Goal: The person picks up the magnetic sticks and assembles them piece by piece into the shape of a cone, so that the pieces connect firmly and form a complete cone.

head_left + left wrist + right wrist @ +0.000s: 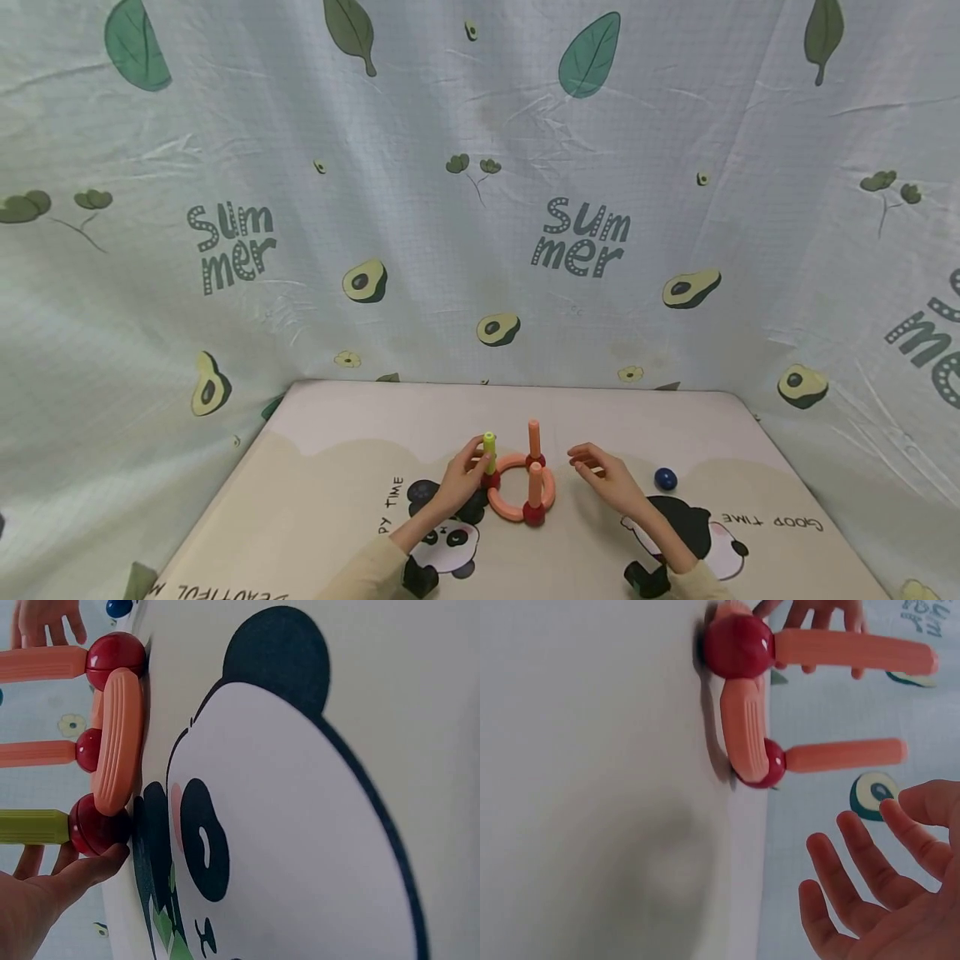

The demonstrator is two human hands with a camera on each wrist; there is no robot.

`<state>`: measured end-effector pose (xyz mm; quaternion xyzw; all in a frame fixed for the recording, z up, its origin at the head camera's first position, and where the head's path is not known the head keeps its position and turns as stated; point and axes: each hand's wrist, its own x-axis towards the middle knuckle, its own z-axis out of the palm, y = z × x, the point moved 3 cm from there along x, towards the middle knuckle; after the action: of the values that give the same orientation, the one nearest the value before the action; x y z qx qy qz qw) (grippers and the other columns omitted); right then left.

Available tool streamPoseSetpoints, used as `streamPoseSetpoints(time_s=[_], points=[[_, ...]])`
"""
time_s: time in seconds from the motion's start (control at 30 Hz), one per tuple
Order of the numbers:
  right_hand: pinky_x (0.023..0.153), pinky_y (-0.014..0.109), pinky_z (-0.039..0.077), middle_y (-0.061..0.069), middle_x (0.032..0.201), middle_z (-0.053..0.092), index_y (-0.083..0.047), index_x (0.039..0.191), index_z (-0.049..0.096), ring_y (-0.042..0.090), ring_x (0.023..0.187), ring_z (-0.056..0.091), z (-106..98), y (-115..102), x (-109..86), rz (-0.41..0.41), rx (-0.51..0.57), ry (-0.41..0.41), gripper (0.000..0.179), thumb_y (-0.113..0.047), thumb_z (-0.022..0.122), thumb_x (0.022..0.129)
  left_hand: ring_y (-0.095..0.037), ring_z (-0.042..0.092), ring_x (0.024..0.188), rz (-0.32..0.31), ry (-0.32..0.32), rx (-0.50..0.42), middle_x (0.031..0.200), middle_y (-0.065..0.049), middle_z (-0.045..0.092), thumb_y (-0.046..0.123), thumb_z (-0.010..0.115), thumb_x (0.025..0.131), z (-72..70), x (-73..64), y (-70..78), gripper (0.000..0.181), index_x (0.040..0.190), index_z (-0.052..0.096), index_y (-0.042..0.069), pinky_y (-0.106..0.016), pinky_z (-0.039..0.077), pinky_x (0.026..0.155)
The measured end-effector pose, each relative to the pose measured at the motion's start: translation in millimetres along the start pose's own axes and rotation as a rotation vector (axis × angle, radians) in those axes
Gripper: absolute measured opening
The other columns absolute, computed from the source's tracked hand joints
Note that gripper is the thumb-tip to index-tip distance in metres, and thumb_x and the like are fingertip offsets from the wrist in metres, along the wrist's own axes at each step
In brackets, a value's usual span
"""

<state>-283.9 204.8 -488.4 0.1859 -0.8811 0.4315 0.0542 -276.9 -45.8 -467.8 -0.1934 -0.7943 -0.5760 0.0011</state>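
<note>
A toy frame stands on the table: a ring of curved orange pieces (504,509) joined by red balls, with upright rods on the balls. One rod is yellow-green (489,445); an orange rod (534,440) rises at the back and another orange rod (536,483) at the front. My left hand (457,482) holds the left red ball (96,826) under the yellow-green rod, its thumb against the ball and fingers partly hidden behind. To the right of the frame, my right hand (613,487) hovers apart from it, fingers loosely bent around nothing.
A dark blue ball (665,478) lies on the table right of my right hand. The pale tabletop (315,467) carries printed pandas and lettering. A curtain (420,200) with leaf and avocado prints hangs behind and at both sides.
</note>
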Motion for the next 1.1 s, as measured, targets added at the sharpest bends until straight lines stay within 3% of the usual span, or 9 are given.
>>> streamPoseSetpoints(time_s=[0.3,0.5,0.77,1.1], points=[[0.066,0.021,0.046,0.011,0.097,0.065,-0.005,0.104,0.059,0.015,0.085,0.060,-18.5,12.8,-5.1,0.028,-0.079,0.115,0.018,-0.011,0.056,0.087,-0.041,0.057,0.092,0.005,-0.004,-0.005,0.106,-0.030,0.054,0.007,0.040,0.093,-1.4,1.4,1.3,0.033,0.126,0.042,0.000,-0.050,0.048,0.070],[0.065,0.024,0.043,0.008,0.096,0.064,-0.006,0.101,0.060,0.019,0.084,0.060,-25.9,21.8,-13.9,0.041,-0.170,0.148,0.017,-0.007,0.057,0.084,-0.041,0.057,0.091,0.008,-0.004,-0.004,0.105,-0.030,0.055,0.007,0.041,0.093,-0.5,1.6,-1.4,0.033,0.126,0.042,-0.001,-0.048,0.048,0.069],[0.068,0.033,0.048,0.007,0.091,0.062,-0.003,0.096,0.061,0.022,0.080,0.058,-40.4,34.2,-23.6,-0.030,-0.361,0.247,0.019,0.001,0.061,0.078,-0.041,0.057,0.094,0.005,0.012,0.006,0.105,-0.027,0.056,0.007,0.042,0.093,1.4,1.1,-5.1,0.033,0.125,0.042,0.000,-0.047,0.049,0.069],[0.054,0.037,0.038,0.016,0.093,0.059,-0.005,0.092,0.062,0.023,0.067,0.048,-55.3,49.3,-32.9,0.036,-0.596,0.293,0.018,-0.002,0.062,0.074,-0.041,0.057,0.093,0.004,0.015,0.017,0.105,-0.027,0.057,0.007,0.042,0.093,0.8,0.6,-4.3,0.032,0.124,0.044,0.001,-0.044,0.050,0.068]])
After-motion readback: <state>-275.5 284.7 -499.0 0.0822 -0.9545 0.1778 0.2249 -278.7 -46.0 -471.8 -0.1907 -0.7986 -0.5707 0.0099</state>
